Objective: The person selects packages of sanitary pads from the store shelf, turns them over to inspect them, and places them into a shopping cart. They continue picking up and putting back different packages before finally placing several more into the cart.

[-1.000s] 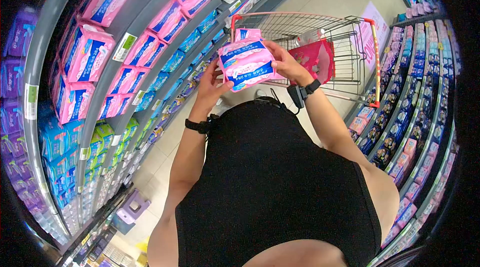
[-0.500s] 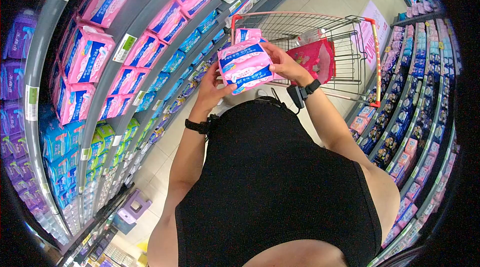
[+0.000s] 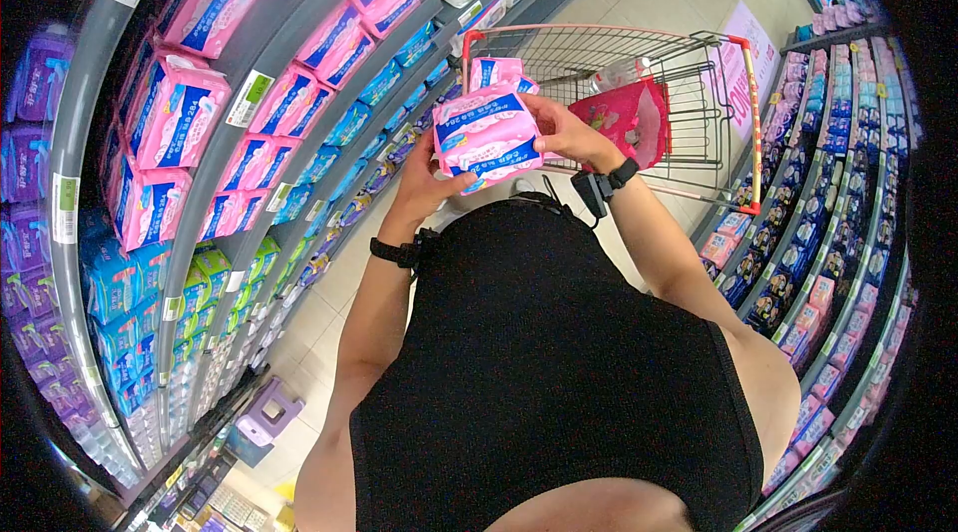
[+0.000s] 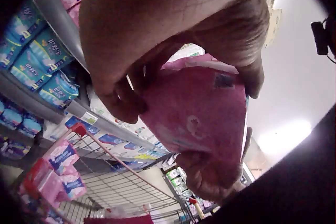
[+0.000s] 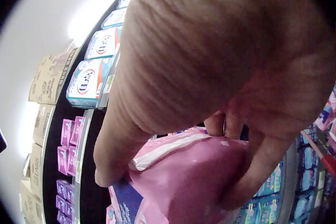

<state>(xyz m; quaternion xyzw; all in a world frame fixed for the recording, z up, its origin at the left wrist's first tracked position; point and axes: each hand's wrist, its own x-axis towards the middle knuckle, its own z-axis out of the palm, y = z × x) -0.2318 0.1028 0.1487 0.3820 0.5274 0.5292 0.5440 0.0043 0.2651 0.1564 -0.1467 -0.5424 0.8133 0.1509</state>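
Note:
Both hands hold a pink and blue package (image 3: 487, 140) in front of the body. My left hand (image 3: 422, 189) grips its left side, thumb on the near face; my right hand (image 3: 574, 136) grips the right side. From the left wrist, the pink package (image 4: 194, 111) shows a plain end between the left hand (image 4: 178, 29) and the right fingers below. In the right wrist view the right hand (image 5: 210, 56) curls its thumb and fingers round the pink package (image 5: 184, 176). Fingers behind the package are partly hidden.
A wire shopping cart (image 3: 689, 53) stands just beyond the hands, holding a red-pink bag (image 3: 639, 123), a clear bottle (image 3: 614, 76) and pink packages (image 3: 496, 70). Shelves of packages (image 3: 180, 118) line the left; more shelves (image 3: 808, 243) line the right.
The package has tilted slightly in the hands, its printed faces shifting. Both hands still hold it at nearly the same place.

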